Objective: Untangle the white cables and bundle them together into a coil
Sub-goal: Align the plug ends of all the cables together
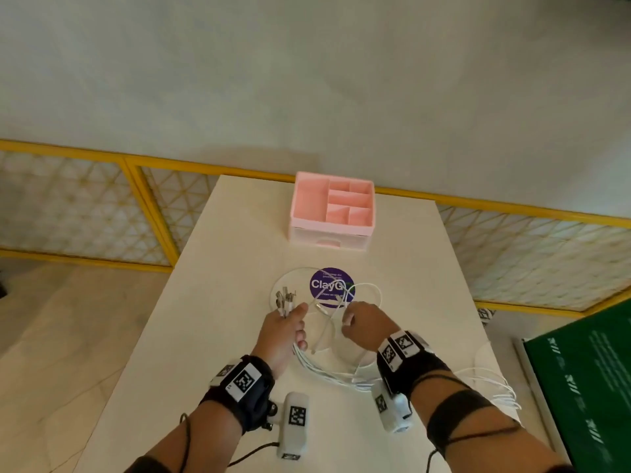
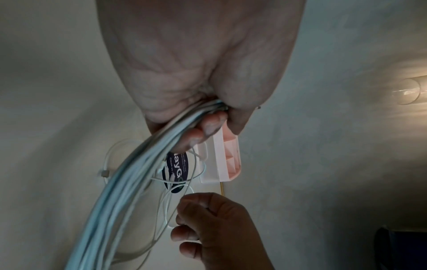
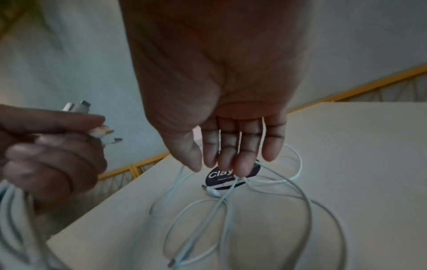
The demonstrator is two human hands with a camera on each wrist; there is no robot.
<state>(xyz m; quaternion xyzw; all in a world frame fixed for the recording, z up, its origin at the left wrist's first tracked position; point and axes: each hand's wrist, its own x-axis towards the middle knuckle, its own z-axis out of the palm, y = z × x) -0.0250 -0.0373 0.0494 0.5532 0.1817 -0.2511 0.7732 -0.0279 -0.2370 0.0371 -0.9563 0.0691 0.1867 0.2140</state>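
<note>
My left hand grips a thick bundle of white cables. Their metal plug ends stick out above my fist, and the bundle sags in a loop towards me. My right hand hovers just to the right. Its fingers point down with thin loose white cable strands threaded between them. The left wrist view shows that right hand curled around a strand. More loose cable curls over a purple round sticker.
A pink desk organizer stands at the far end of the cream table. A clear round disc lies under the sticker. Several cable strands trail over the table's right edge, beside a green board. A yellow-framed railing runs behind.
</note>
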